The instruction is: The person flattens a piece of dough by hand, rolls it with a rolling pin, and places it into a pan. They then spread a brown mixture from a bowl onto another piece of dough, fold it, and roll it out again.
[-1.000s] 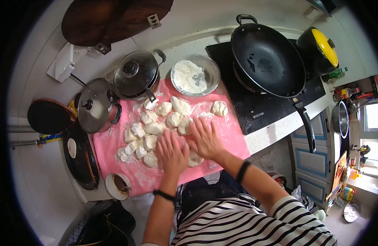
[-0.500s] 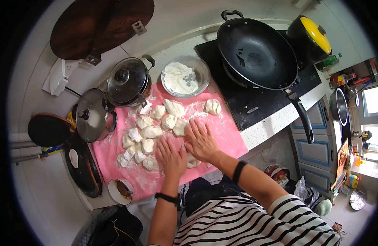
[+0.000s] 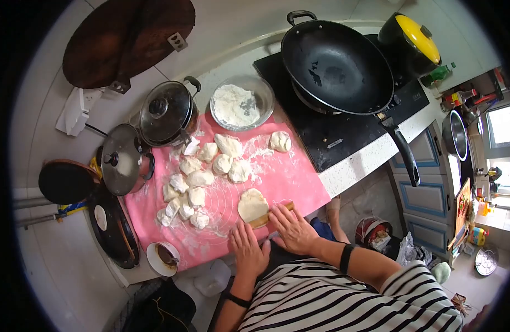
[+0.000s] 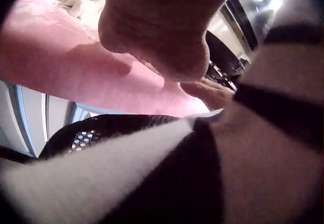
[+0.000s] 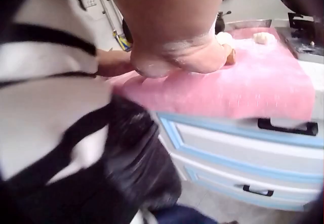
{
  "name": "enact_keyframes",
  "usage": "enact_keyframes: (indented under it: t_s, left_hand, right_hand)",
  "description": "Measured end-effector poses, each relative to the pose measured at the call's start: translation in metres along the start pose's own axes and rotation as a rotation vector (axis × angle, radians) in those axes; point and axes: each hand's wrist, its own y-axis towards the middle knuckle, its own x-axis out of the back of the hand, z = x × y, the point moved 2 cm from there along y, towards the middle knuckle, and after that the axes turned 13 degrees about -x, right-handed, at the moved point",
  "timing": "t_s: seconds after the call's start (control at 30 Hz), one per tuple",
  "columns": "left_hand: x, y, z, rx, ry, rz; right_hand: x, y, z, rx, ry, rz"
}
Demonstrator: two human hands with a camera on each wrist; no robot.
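On the pink mat [image 3: 177, 238], a flattened round of dough [image 3: 253, 203] lies before the person. A wooden rolling pin [image 3: 260, 221] crosses its near edge. The right hand [image 3: 294, 231] lies on the pin with extended fingers; the pin's end [image 5: 231, 57] shows past that hand [image 5: 172, 42] in the right wrist view. The left hand [image 3: 249, 252], fingers extended, is at the pin's left end; its contact there is unclear. In the left wrist view, the left hand [image 4: 157, 36] hides its own fingers. Several floury dough lumps [image 3: 200, 178] lie farther left.
A bowl of flour [image 3: 235, 105] stands behind the mat, beside lidded pots [image 3: 165, 113]. To the right, a large wok [image 3: 338, 66] sits on the black cooktop [image 3: 343, 141]. A small bowl [image 3: 162, 259] is at the front left corner.
Both hands have moved toward the body, uncovering the flattened dough and the rolling pin. The head view has shifted slightly.
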Motion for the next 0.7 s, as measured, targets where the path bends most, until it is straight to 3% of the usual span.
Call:
enact_keyframes:
  t_s: [0.13, 0.17, 0.27, 0.33, 0.4, 0.57, 0.7]
  left_hand:
    - [0.012, 0.037, 0.024, 0.103, 0.092, -0.013]
    - [0.015, 0.055, 0.035, 0.134, 0.119, -0.076]
    - [0.012, 0.041, 0.026, 0.113, 0.073, 0.034]
    - [-0.002, 0.0, 0.005, -0.032, 0.013, -0.025]
    - [-0.005, -0.015, -0.003, -0.042, 0.037, 0.015]
    - [0.007, 0.048, 0.031, 0.08, 0.052, -0.093]
    - [-0.002, 0.001, 0.013, -0.017, -0.012, -0.025]
  right_hand:
    - [0.01, 0.053, 0.006, -0.042, 0.042, -0.054]
    - [0.008, 0.072, 0.007, -0.047, 0.044, -0.226]
    - [0.007, 0.053, 0.006, -0.058, 0.007, -0.131]
    - [0.005, 0.01, 0.003, -0.031, 0.019, -0.061]
    - [-0.003, -0.017, 0.007, -0.024, 0.024, 0.001]
    - [0.002, 0.061, 0.007, -0.111, 0.022, -0.133]
    - [-0.001, -0.001, 0.008, -0.028, -0.047, -0.046]
